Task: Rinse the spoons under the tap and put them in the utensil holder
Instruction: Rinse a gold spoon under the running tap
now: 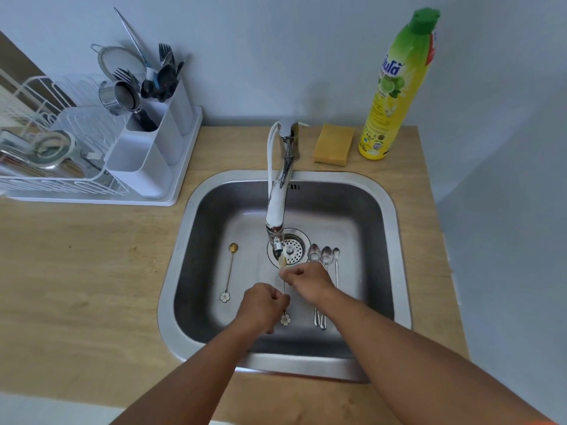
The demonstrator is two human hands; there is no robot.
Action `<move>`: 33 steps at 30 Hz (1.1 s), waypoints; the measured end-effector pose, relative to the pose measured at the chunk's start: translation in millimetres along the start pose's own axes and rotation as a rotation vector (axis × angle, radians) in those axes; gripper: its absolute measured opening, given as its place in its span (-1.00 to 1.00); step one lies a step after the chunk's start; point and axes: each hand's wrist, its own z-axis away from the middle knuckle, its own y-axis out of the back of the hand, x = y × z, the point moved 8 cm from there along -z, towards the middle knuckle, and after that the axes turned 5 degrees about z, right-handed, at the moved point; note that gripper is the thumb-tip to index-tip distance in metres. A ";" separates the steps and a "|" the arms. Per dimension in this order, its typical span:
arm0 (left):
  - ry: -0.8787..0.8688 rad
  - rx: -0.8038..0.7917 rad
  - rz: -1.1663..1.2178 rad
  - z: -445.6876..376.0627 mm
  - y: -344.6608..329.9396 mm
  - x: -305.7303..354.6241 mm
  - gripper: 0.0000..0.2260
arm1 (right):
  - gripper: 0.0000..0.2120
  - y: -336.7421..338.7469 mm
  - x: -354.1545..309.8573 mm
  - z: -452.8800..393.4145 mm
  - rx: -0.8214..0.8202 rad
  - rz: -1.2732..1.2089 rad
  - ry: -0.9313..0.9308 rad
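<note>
The wooden worktop (76, 271) carries a steel sink (395, 210) set into it, and at the back left stands a white dish rack (36, 179) with a white utensil holder (147, 154) on its near corner, already crowded with forks and dark utensils. A tall yellow-green dish soap bottle (395, 87) stands at the back right beside a yellow sponge (333, 144). The tap (277, 207) reaches out over the drain. My left grip (260, 306) is closed around the lower stem of a gold spoon (285, 319), just above its flower-shaped end, and my right grip (308, 282) pinches the same spoon higher up, so its bowl sits right under the tap's nozzle. Three silver spoons (325, 257) lie side by side on the sink floor just right of the drain, partly under my right forearm. A second gold spoon (228, 273) with a flower end lies alone on the sink floor to the left, well apart from the rest.
</note>
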 end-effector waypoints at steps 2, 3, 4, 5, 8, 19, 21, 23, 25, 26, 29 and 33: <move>-0.016 -0.025 0.025 5.3 -0.3 4.0 -0.77 | -0.84 -0.1 1.7 0.0 0.013 -0.007 -0.010; -0.029 -0.042 0.038 6.9 0.7 6.5 -0.78 | -0.85 1.0 2.9 0.5 0.020 -0.007 -0.014; -0.040 -0.051 0.055 7.7 3.7 9.1 -0.78 | -0.85 2.1 4.0 0.7 0.020 -0.002 -0.015; -0.045 -0.042 0.082 7.0 8.5 12.1 -0.77 | -0.84 3.1 4.8 0.9 0.015 0.006 -0.009; -0.056 0.042 0.240 -1.2 28.2 23.0 -0.81 | -0.83 4.6 4.3 1.9 0.001 0.011 0.027; -0.089 0.053 0.490 -10.7 31.1 38.2 -0.84 | -0.83 8.5 -3.3 3.8 -0.022 0.074 0.132; -0.097 0.089 0.510 -10.1 30.0 37.1 -0.83 | -0.82 8.3 -5.3 3.3 -0.019 0.088 0.148; -0.102 0.123 0.515 -9.7 28.3 35.8 -0.82 | -0.78 8.2 -7.2 3.2 -0.015 0.107 0.153; -0.102 0.145 0.504 -9.6 26.8 33.5 -0.78 | -0.75 8.6 -7.6 3.2 -0.015 0.135 0.155; -0.104 0.145 0.498 -9.4 25.9 32.2 -0.77 | -0.75 8.9 -7.5 3.7 -0.017 0.147 0.158; -0.117 0.128 0.474 -8.7 23.3 29.6 -0.85 | -0.76 9.1 -6.5 4.9 -0.030 0.152 0.173; -0.099 0.131 0.562 -8.4 23.2 28.1 -0.91 | -0.77 9.3 -6.6 8.1 -0.027 0.173 0.187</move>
